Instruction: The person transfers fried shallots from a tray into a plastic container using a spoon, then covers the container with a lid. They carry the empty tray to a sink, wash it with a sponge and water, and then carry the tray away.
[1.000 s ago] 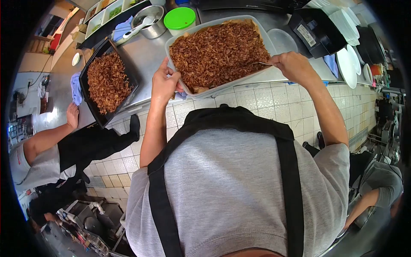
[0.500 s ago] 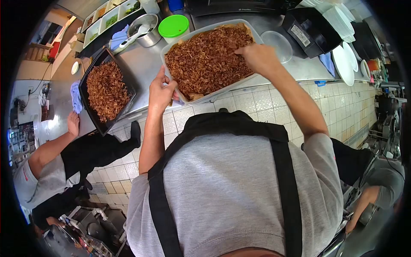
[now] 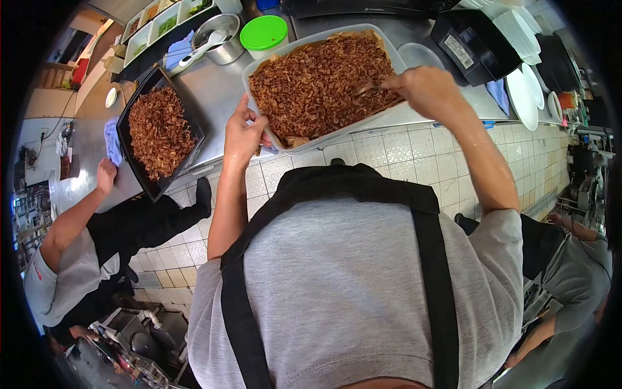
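Observation:
A translucent plastic tub (image 3: pixel 304 149), lined with brown paper, holds a broad layer of brown, crispy-looking fried onions (image 3: pixel 317 84). My left hand (image 3: pixel 245 133) grips the tub's near left corner, thumb on the rim and fingers below. Over the right end, my right hand (image 3: pixel 424 94) is closed round a metal utensil (image 3: pixel 367 89), probably a fork, whose head lies in the brown pieces; its handle is mostly hidden. To the left, a black tray (image 3: pixel 190 159) contains a heap of similar brown pieces (image 3: pixel 159 133).
Behind the tub stand a green-lidded container (image 3: pixel 264 32) and a metal pot (image 3: pixel 217 39) with a white-handled utensil. A black bin (image 3: pixel 476 48) and white plates (image 3: pixel 521 97) are at right. A co-worker's hand (image 3: pixel 107 175) rests near a blue cloth (image 3: pixel 113 139); another person is at right.
My right hand has moved rightward across the tub, and the utensil head now shows. My left hand keeps its grip on the corner. The co-worker's hand at left has shifted slightly.

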`<state>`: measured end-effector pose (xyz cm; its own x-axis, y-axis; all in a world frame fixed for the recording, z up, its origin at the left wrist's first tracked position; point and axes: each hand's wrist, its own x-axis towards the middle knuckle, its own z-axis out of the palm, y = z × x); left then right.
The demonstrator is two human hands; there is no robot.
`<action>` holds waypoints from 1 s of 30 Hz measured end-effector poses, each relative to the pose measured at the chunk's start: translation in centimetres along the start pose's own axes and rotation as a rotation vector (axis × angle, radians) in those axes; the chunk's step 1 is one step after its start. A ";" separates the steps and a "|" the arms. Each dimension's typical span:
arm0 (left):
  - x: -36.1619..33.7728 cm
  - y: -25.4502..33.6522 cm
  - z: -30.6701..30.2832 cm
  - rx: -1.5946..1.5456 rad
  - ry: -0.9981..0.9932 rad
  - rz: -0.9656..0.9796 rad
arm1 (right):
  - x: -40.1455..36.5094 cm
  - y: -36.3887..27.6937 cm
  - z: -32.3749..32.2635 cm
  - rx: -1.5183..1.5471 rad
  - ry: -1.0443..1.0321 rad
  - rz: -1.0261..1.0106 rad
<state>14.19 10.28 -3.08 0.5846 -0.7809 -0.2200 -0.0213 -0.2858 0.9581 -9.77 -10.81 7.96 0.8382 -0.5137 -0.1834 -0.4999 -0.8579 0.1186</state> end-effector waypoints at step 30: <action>0.0 -0.3 0.1 -0.042 0.016 -0.018 | -0.3 5.5 1.4 -0.048 0.069 0.098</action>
<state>14.17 10.30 -3.38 0.5977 -0.7666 -0.2347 0.0234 -0.2760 0.9609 -13.04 -15.38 7.29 0.7993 -0.5923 -0.1015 -0.5709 -0.8012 0.1792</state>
